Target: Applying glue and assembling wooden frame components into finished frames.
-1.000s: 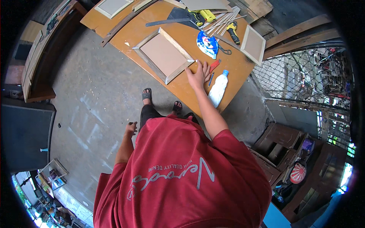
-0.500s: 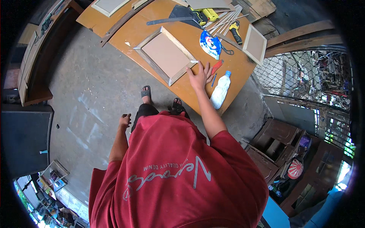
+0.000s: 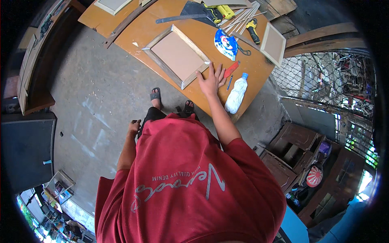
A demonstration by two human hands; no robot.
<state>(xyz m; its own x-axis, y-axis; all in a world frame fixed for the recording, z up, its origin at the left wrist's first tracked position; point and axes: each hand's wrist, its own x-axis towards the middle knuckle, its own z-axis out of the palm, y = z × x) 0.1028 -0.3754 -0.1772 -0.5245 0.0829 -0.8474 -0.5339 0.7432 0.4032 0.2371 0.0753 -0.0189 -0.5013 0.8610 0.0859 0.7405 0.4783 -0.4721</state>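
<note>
A rectangular wooden frame with a plain light-brown panel lies flat on the orange-brown table. My right hand rests on the tabletop by the frame's right corner, fingers spread. One fingertip reaches the corner, where a small white bit shows; whether it touches is unclear. Right beside these fingers lie a red flat-handled tool, perhaps a cutter, and a thin blue pen-like stick. A plastic bottle of white stuff with a blue cap lies nearby. My left hand hangs low beside my leg, fingers loosely bent, with nothing visible in it.
Farther back on the table are a blue-and-white packet, a yellow-black power tool, another yellow-black tool, thin wooden strips and a second frame. A brown cabinet stands at right.
The view has shifted slightly. My right hand stays at the frame's corner with its fingers a little changed, and my left hand has drawn closer to my leg.
</note>
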